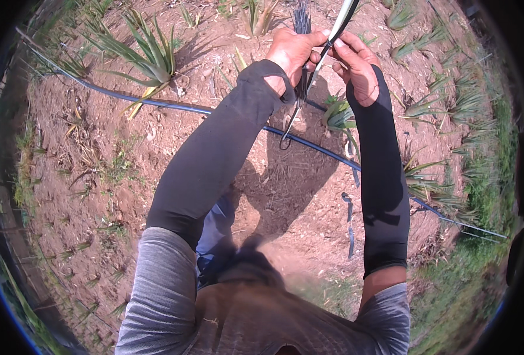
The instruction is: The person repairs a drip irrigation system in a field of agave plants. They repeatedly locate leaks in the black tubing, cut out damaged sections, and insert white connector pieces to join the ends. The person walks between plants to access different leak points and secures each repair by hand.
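Observation:
My left hand (pixel 294 50) is closed around a bundle of thin black cable ties (pixel 301 19), whose ends stick out above and below the fist. Close beside it, my right hand (pixel 357 62) has its fingertips pinched at a dark band around a long pale strip with a black edge (pixel 340 25). This strip slants from the top edge down between both hands. Below them hangs a thin dark strand that ends in a small loop (pixel 284 142). What exactly the right fingertips grip is partly hidden.
A blue-black irrigation hose (pixel 173 106) crosses the reddish soil beneath my hands. Spiky aloe-like plants (pixel 155 59) grow at the left, with more in rows at the right (pixel 469 106). Dark strip scraps (pixel 349 225) lie on the ground near my right forearm.

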Tool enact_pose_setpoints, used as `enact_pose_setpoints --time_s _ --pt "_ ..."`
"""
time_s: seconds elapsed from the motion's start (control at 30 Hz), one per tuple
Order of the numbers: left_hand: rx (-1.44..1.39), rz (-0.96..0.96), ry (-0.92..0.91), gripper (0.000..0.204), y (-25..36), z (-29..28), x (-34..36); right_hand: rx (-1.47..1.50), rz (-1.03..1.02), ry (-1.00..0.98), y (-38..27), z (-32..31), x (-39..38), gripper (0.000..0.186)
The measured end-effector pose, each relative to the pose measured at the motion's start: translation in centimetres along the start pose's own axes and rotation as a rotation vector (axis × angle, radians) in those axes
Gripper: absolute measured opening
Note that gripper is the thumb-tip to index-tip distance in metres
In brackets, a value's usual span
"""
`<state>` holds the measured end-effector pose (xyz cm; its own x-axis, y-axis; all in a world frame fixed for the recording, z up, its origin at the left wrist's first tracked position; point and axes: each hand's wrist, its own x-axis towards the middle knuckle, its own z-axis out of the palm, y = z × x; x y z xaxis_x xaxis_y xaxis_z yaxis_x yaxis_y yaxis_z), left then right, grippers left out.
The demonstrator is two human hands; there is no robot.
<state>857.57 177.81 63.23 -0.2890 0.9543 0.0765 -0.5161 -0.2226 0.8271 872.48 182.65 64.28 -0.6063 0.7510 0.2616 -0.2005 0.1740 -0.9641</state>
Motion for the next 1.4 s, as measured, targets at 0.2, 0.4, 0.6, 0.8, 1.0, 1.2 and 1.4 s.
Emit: enact_pose_setpoints --time_s 0.2,0.4,0.6,0.8,1.0,1.2,1.4 --pt "-0.049 -0.062 0.023 0.017 -0.1 0.2 -0.1 0.083 0.086 -0.054 0.7 -1.2 1.2 0.040" --pt "0.014 -0.050 0.141 0.029 -0.6 0.8 -0.7 0.152 0.129 -0.141 1.3 -1.9 1.6 0.031" --pt "0.056 0.218 0.098 0.018 -0.5 1.4 -2.9 0.150 0.038 -0.030 1.2 -1.8 1.5 0.017" --pt "0.550 0.443 0.144 0.017 -1.0 1.9 -2.7 -0.197 -0.197 0.347 1.9 0.4 0.7 0.017" --pt "0.500 0.431 0.186 0.017 -1.6 1.3 -1.9 -0.324 -0.564 0.229 2.1 -0.9 0.4 0.012" --pt "0.554 0.485 0.194 0.016 -2.0 1.1 -1.0 -0.806 -1.064 0.206 0.9 -3.0 2.1 0.020" --pt "0.576 0.501 0.165 0.015 -1.7 1.2 -1.0 -0.934 -1.200 0.057 -0.3 -3.9 3.3 0.022"
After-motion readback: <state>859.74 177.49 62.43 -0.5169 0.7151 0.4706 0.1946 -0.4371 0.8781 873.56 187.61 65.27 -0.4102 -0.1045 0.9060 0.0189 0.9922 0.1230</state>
